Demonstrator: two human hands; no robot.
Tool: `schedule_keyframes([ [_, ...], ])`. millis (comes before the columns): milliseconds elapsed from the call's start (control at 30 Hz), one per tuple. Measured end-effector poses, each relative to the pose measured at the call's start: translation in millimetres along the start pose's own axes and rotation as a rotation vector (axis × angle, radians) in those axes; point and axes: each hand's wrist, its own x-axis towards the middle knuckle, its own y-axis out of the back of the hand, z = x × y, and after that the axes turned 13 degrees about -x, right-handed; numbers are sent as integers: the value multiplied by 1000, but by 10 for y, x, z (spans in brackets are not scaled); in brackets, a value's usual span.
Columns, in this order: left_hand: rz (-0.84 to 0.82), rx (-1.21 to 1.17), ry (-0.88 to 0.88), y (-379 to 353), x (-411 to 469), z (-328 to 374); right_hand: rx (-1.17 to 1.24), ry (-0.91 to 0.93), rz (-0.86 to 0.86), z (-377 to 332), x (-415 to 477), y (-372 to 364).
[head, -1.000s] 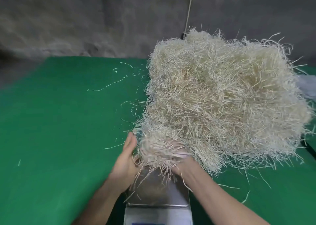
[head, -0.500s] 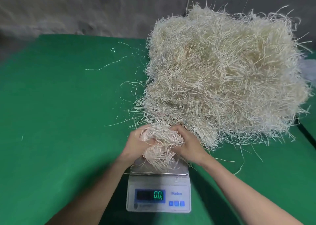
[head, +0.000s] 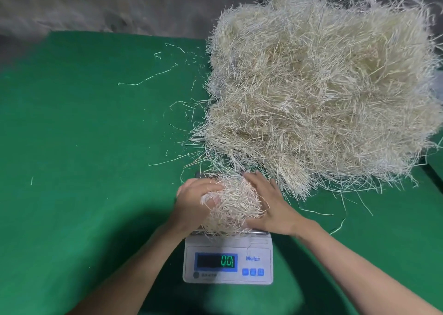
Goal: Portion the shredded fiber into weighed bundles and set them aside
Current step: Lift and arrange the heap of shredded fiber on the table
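Two hands (head: 191, 202) (head: 272, 207) sandwich fiber bundle (head: 233, 202) over scale (head: 227, 262)

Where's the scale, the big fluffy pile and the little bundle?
scale (head: 227, 259): head view, its front panel.
big pile (head: 323, 87): head view, middle of the heap.
little bundle (head: 233, 201): head view, its middle strands.

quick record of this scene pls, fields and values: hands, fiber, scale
left hand: grips the bundle
right hand: presses the bundle's other side, fingers fairly straight
bundle: between both hands, over the scale pan
display: green digits, near zero
pile: large, behind the scale on the green table
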Motion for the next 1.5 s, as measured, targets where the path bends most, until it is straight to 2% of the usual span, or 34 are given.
schedule_keyframes([
  [267,94,-368,66,91,-80,136,377,-19,176,-69,-112,193],
  [433,192,-402,47,125,-58,131,361,-36,290,-86,-86,254],
  [667,454,-440,7,248,12,97,438,-67,441,-97,-65,366],
  [1500,502,-505,-17,240,19,86,414,-86,422,-142,-62,385],
])
